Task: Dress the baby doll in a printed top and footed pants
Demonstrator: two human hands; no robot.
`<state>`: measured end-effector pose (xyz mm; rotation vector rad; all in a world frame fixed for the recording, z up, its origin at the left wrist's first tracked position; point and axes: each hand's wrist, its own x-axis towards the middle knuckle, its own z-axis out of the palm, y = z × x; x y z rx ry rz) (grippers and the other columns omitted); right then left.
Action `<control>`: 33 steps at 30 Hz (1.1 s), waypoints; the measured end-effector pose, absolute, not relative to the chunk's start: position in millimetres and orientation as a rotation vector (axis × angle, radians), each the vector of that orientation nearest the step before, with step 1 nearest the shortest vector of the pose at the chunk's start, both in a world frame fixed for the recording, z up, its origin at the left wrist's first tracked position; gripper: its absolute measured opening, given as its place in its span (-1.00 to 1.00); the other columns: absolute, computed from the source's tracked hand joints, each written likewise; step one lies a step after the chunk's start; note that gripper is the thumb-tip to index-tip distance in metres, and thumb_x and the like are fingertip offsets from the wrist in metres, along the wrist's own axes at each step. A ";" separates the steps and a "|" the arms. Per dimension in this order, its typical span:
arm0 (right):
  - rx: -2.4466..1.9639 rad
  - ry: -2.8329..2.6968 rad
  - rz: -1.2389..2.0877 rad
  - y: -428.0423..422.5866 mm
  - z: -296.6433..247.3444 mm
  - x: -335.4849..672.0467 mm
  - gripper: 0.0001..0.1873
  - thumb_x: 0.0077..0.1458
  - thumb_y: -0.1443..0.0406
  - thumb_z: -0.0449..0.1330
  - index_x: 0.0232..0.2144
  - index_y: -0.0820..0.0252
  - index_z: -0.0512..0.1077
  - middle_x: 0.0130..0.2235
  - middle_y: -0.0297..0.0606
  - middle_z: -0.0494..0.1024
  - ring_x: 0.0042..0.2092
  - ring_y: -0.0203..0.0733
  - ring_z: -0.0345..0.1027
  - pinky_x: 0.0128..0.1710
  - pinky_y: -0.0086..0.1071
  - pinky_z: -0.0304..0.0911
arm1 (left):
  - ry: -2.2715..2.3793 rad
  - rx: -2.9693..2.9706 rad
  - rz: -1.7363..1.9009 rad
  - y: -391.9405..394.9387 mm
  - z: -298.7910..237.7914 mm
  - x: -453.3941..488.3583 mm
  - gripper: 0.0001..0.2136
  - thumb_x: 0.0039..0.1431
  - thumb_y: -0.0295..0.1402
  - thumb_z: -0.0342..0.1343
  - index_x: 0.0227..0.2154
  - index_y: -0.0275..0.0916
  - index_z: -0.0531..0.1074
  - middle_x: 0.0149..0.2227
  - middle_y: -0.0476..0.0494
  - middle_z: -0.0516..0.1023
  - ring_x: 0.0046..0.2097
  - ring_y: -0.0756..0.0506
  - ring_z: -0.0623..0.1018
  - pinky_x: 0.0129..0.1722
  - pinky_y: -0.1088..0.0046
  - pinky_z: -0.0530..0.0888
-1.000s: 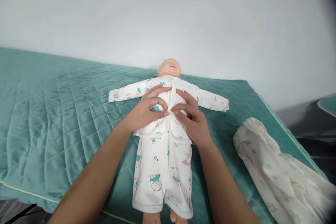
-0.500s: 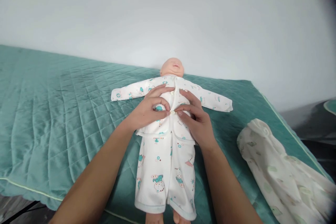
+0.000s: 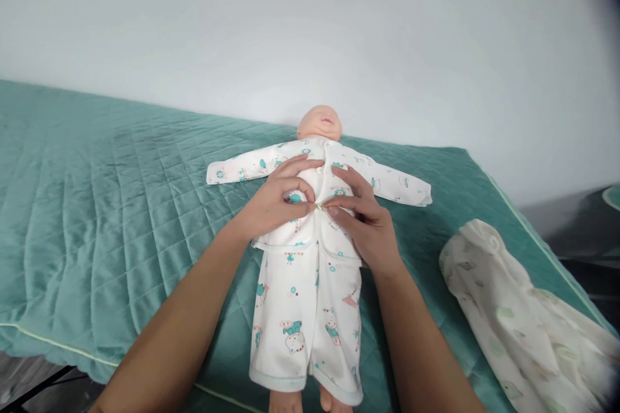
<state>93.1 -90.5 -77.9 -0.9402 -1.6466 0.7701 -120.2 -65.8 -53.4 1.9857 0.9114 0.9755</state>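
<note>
A baby doll (image 3: 320,122) lies on its back, dressed in a white printed shirt (image 3: 252,163) and matching trousers (image 3: 290,310). Its arms stretch out to both sides. At the middle of the shirt front, my left hand (image 3: 278,200) pinches a small button (image 3: 318,206) between thumb and forefinger, its other fingers resting on the cloth. From the opposite side, my right hand (image 3: 368,216) pinches the shirt's edge right at that button. Higher on the chest another button (image 3: 320,170) shows. Whether the pinched button sits in its hole is hard to see.
A green quilted cover (image 3: 121,206) spreads under the doll. White cloth with a leaf print (image 3: 513,310) lies bunched at the right. Behind the bed rises a pale wall (image 3: 290,26). The bed's right edge drops off beyond the cloth.
Both hands stay at the same button, which now looks tilted more edge-on between the fingertips. The whole view has shifted very slightly.
</note>
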 end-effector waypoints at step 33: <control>-0.995 -1.603 0.760 -94.9 -76.8 88.8 -0.89 0.21 0.24 0.30 -0.27 -0.10 0.64 0.23 -0.39 0.44 0.40 0.00 0.07 0.44 0.08 -0.07 | 1.000 2.074 0.986 -69.3 -55.3 -117.2 -0.95 0.22 -0.35 0.22 -0.37 -0.15 0.50 0.41 -0.01 0.22 0.48 -0.29 0.03 0.36 -0.15 0.20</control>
